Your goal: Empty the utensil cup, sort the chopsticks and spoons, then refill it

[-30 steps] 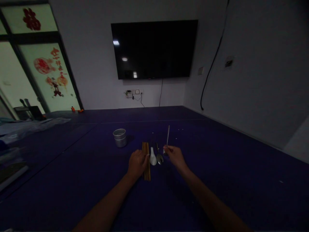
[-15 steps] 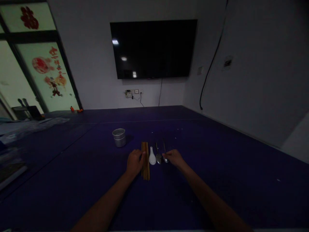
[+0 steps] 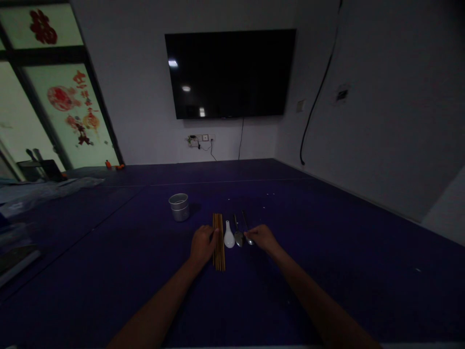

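A bundle of wooden chopsticks (image 3: 219, 254) lies lengthwise on the dark blue surface. At its left edge is my left hand (image 3: 203, 243), fingers curled and thumb over the outermost sticks; their undersides are hidden. To the right of the chopsticks, a white soup spoon (image 3: 229, 238) rests with its bowl toward me. Beside that is a metal spoon (image 3: 239, 237), also bowl-end near me. My right hand (image 3: 263, 236) pinches a second metal spoon (image 3: 245, 221) low down near its bowl, which the fingertips partly cover. Both metal spoons' handles point away.
A silver metal cup (image 3: 179, 208) stands upright, behind and left of the chopsticks. Small white specks dot the blue surface (image 3: 327, 271). Clear plastic wrapping (image 3: 54, 191) lies at the far left. A large television (image 3: 232, 72) hangs on the wall, with a black cable (image 3: 319, 92) to its right.
The handle of the spoon in my right hand has swung slightly left at its far end. My left hand, the chopsticks and the other spoons look unmoved.
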A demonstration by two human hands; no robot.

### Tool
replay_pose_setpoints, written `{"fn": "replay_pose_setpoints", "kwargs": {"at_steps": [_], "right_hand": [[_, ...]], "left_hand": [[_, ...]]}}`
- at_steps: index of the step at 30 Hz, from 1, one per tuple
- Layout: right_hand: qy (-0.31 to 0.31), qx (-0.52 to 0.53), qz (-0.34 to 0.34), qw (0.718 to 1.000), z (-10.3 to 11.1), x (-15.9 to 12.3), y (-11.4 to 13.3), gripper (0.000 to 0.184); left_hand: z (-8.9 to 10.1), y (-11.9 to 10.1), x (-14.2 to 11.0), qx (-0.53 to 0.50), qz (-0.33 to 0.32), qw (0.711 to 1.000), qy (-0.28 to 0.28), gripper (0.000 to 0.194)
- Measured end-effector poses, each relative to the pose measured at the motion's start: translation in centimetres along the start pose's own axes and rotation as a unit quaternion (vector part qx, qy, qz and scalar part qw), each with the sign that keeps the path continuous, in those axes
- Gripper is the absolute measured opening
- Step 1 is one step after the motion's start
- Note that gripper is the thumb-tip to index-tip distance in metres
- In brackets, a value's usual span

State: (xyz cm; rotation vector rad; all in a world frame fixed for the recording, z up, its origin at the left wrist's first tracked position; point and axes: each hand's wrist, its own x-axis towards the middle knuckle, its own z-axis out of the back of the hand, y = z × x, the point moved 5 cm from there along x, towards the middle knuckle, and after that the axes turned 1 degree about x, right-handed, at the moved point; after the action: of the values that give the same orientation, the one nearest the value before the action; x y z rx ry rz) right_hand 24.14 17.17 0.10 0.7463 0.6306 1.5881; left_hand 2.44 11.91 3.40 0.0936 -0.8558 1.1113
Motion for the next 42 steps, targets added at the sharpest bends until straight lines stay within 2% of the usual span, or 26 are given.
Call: {"fn": "replay_pose_setpoints", "kwargs": {"at_steps": [10, 17, 22, 42], "right_hand": [[-0.010, -0.083, -0.004, 0.996, 0.3, -0.6, 0.8, 0.032], [-0.027, -0.175, -0.017, 0.984, 1.1, -1.3, 2.0, 0.021], [-0.032, -0.214, -0.015, 0.976, 1.3, -1.7, 2.7, 0.021], [-0.024, -0.260, 0.025, 0.965, 1.0, -2.1, 4.0, 0.023]], "left_hand": [[0.0, 0.0, 0.0, -0.006, -0.003, 1.000, 0.005, 0.040], [0.0, 0.1, 0.0, -0.003, -0.006, 1.000, -0.003, 0.040], [-0.1, 0.0, 0.0, 0.007, -0.007, 1.000, -0.005, 0.041], [0.0, -0.2, 0.1, 0.002, 0.005, 1.000, 0.019, 0.041]]}}
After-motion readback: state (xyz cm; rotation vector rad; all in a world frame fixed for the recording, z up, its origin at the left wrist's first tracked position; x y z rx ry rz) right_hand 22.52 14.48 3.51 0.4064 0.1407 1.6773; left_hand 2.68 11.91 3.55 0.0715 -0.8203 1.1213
